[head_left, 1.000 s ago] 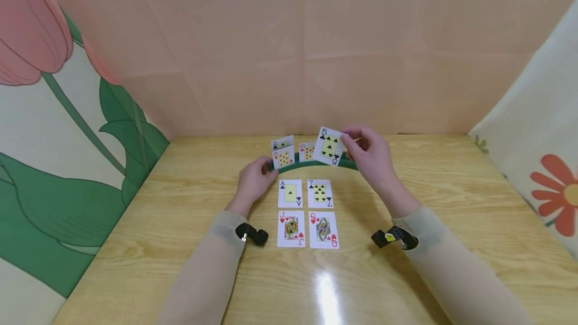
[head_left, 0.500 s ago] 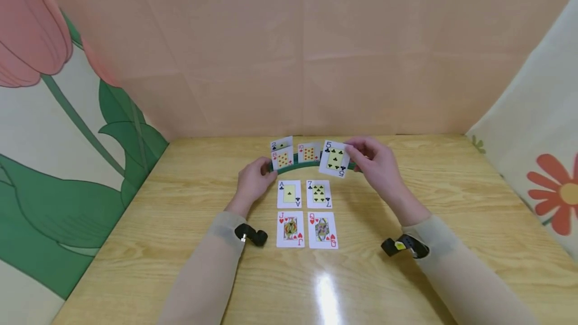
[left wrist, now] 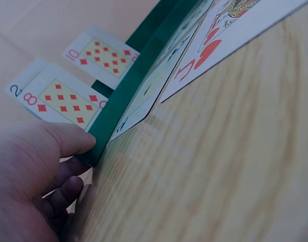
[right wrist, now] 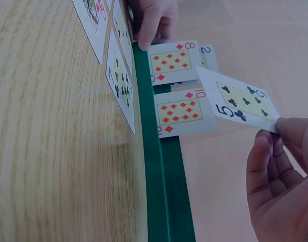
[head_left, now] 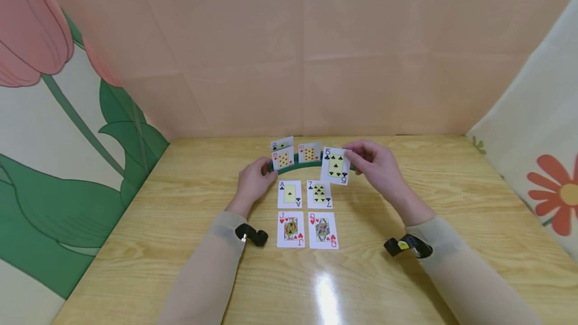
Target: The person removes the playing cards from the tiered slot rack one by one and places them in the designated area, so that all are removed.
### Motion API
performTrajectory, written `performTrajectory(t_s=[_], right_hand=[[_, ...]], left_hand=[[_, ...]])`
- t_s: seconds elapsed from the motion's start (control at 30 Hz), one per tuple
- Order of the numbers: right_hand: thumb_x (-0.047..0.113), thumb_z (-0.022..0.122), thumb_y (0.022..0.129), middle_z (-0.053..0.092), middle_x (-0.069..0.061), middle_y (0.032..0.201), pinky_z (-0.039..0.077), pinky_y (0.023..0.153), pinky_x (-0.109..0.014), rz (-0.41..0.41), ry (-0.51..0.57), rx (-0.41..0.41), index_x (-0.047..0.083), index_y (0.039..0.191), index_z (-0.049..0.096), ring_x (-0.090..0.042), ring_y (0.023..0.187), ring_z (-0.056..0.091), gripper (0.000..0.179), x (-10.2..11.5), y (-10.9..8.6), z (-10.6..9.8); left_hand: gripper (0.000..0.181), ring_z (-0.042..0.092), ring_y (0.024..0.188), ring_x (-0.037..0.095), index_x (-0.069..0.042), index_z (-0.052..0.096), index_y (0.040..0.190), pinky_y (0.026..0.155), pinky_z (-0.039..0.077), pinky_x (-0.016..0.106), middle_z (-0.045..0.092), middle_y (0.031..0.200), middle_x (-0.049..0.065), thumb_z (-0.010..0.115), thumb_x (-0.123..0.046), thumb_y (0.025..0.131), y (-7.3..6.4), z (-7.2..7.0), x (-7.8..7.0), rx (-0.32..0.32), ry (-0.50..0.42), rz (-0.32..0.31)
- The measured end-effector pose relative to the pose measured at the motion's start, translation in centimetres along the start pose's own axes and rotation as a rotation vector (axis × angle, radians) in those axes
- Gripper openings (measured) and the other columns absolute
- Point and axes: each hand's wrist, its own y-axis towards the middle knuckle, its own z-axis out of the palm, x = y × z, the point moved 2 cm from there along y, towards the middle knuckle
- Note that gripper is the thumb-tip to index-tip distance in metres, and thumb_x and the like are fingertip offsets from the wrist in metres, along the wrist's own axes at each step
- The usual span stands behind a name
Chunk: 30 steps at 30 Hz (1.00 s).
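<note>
Five of clubs [head_left: 335, 166]: faces you right of centre in the head view, near the upper right corner of the seven of clubs [head_left: 319, 194]; held up, apart from the green holder [right wrist: 154, 201] in the right wrist view.
Right hand [head_left: 377, 167]: your grip pinches that card at its upper right.
Left hand [head_left: 254, 179]: your grip pinches the holder's left end, left of centre.
Standing cards: the eight of diamonds [head_left: 283, 158] before a black two [head_left: 282, 143], the ten of diamonds [head_left: 309, 153] to their right.
Desk [head_left: 194, 189]: the ace of clubs [head_left: 290, 194] lies left of the seven, the jack of hearts [head_left: 291, 229] and queen of hearts [head_left: 323, 230] below, lower centre.
</note>
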Motion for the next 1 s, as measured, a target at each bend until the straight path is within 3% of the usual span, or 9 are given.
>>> performTrajectory(t_s=[0.13, 0.33, 0.53, 0.8, 1.0], right_hand=[[0.028, 0.071, 0.111, 0.072, -0.016, 0.105, 0.057, 0.07, -0.027, 0.037, -0.019, 0.034, 0.006, 0.129, 0.075, -0.024, 0.083, 0.066, 0.029, -0.1, 0.0, -0.1], [0.027, 0.069, 0.112, 0.073, -0.015, 0.11, 0.06, 0.077, -0.034, 0.1, -0.028, 0.1, 0.006, 0.131, 0.073, -0.038, 0.096, 0.067, 0.029, -0.7, 0.1, -0.1], [0.029, 0.067, 0.113, 0.072, -0.016, 0.112, 0.061, 0.082, -0.039, 0.126, -0.038, 0.134, 0.008, 0.134, 0.071, -0.031, 0.097, 0.066, 0.029, -1.3, 0.4, -0.5], [0.027, 0.067, 0.113, 0.071, -0.018, 0.109, 0.061, 0.084, -0.043, 0.15, -0.034, 0.159, 0.007, 0.133, 0.071, -0.043, 0.1, 0.066, 0.029, -2.4, 0.5, -0.8], [0.023, 0.068, 0.113, 0.07, -0.017, 0.103, 0.061, 0.081, -0.043, 0.151, -0.048, 0.185, 0.005, 0.13, 0.072, -0.042, 0.096, 0.066, 0.026, -3.0, 0.6, -0.9]], left_hand=[[0.035, 0.063, 0.1, 0.026, -0.011, 0.072, 0.136, 0.094, 0.05, 0.047, 0.073, 0.115, 0.007, 0.078, -0.026, 0.105, 0.0, 0.0, 0.0, 0.001, -0.008, -0.008], [0.036, 0.064, 0.102, 0.026, -0.012, 0.072, 0.137, 0.096, 0.05, 0.047, 0.074, 0.117, 0.007, 0.079, -0.026, 0.105, 0.0, 0.0, 0.2, 0.002, -0.01, -0.018], [0.037, 0.064, 0.103, 0.026, -0.012, 0.072, 0.138, 0.096, 0.05, 0.047, 0.073, 0.118, 0.007, 0.079, -0.026, 0.105, 0.1, 0.0, 0.1, -0.002, -0.011, -0.017], [0.038, 0.066, 0.11, 0.026, -0.012, 0.071, 0.139, 0.101, 0.052, 0.048, 0.074, 0.124, 0.007, 0.079, -0.025, 0.105, 0.1, 0.2, 0.1, 0.005, -0.021, -0.026], [0.037, 0.064, 0.101, 0.027, -0.009, 0.072, 0.137, 0.098, 0.049, 0.049, 0.073, 0.114, 0.008, 0.079, -0.023, 0.103, 0.0, 0.1, 0.0, -0.008, -0.015, -0.01]])
